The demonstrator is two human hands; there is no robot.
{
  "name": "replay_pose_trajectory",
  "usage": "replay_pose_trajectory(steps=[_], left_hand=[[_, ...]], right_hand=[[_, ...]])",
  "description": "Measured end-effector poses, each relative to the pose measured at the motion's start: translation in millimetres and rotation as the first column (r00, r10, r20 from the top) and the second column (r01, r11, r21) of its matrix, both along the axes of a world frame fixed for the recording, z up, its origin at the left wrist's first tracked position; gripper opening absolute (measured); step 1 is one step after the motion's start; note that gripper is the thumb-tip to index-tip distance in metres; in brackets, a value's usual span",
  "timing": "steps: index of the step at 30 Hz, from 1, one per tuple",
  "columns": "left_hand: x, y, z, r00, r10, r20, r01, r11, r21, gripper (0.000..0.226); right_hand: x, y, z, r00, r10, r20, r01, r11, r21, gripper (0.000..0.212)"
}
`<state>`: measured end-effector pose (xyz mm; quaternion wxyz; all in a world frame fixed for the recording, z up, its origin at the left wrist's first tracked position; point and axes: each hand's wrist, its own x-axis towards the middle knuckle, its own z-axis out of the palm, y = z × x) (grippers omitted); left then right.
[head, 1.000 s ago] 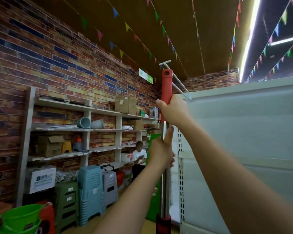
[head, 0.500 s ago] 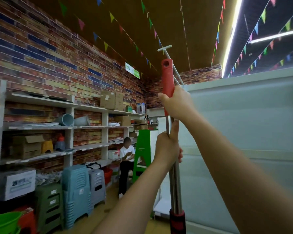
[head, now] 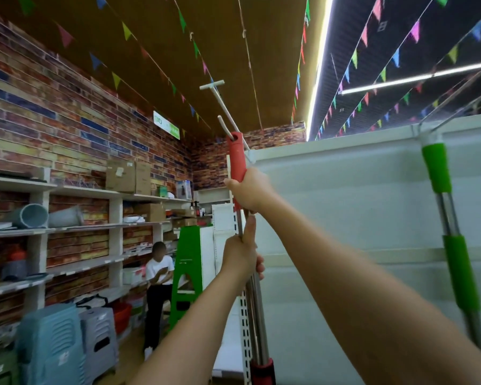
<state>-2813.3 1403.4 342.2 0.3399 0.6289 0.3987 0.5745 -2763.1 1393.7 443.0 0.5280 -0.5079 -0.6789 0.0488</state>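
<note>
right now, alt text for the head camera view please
The right hand grips the red top of an upright metal pole, the left hand its steel shaft below. A green-handled pole is at the right, before a white panel.

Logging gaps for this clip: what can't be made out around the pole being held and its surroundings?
Head view throughout.
The red-handled pole: lower end cut off by the bottom edge.
The right hand and left hand: palms and most fingers hidden by their own backs.
The green-handled pole: lower end hidden behind the right forearm.
The green wall sign: lettering too small and blurred to read.
</note>
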Motion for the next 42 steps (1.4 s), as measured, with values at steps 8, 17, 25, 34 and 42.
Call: replay_pose_trajectory(steps=[8, 17, 25, 34, 42], left_hand=[[14.4, 55.8, -0.1, 0.999, -0.046, -0.006, 0.046, 0.999, 0.006, 0.058], [26.4, 109.7, -3.8, 0.999, -0.017, -0.04, 0.019, 0.999, 0.046, 0.059], [26.5, 134.8, -6.5, 0.999, -0.011, -0.037, 0.014, 0.997, 0.077, 0.058], [23.6, 148.7, -5.3, 0.988, 0.055, -0.147, -0.054, 0.998, 0.011, 0.058], [33.1, 76.7, -50.7, 0.95, 0.311, -0.007, -0.284, 0.879, 0.384, 0.037]], right_hand=[[16.4, 55.1, 5.7, 1.0, 0.001, -0.006, -0.001, 0.993, -0.121, 0.046], [29.6, 108.3, 4.2, 1.0, 0.013, -0.021, -0.015, 0.988, -0.151, 0.041], [30.1, 126.5, -0.2, 1.0, 0.012, -0.022, -0.014, 0.993, -0.114, 0.043], [31.7, 128.5, -28.3, 0.994, -0.107, 0.033, 0.11, 0.99, -0.088, 0.04], [55.5, 61.3, -114.5, 0.971, -0.234, -0.051, 0.228, 0.968, -0.105, 0.043]])
